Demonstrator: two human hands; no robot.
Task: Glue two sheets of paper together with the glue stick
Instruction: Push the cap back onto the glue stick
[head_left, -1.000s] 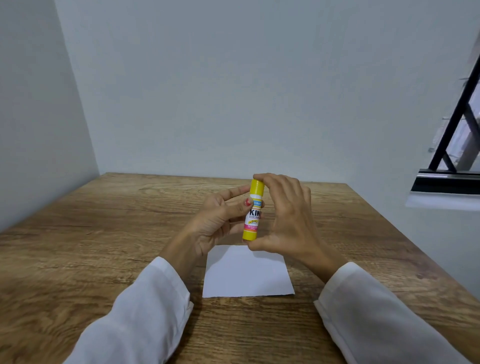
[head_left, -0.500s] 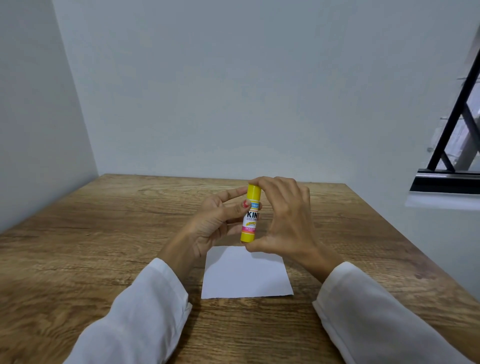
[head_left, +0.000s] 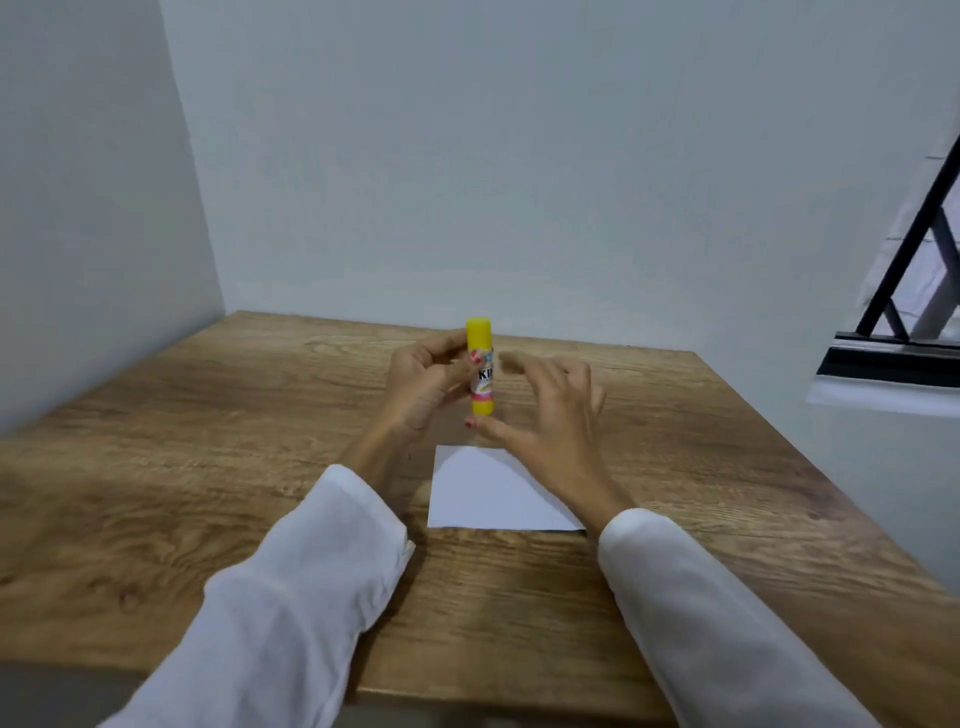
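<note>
Left hand (head_left: 421, 382) pinches capped glue stick (head_left: 480, 371) upright beyond the paper (head_left: 493, 493) — right hand (head_left: 545, 410) spread, empty; steady the barrel, pull the cap straight off.

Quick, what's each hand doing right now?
Left hand: closed around the upright yellow glue stick, cap on.
Right hand: open, fingers spread, holding nothing, beside the stick above the paper.

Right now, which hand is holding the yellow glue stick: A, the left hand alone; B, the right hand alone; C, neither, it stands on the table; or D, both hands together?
A: the left hand grips the upright, capped glue stick above the white paper, while the right hand is spread open beside it, blurred and not gripping.
</note>
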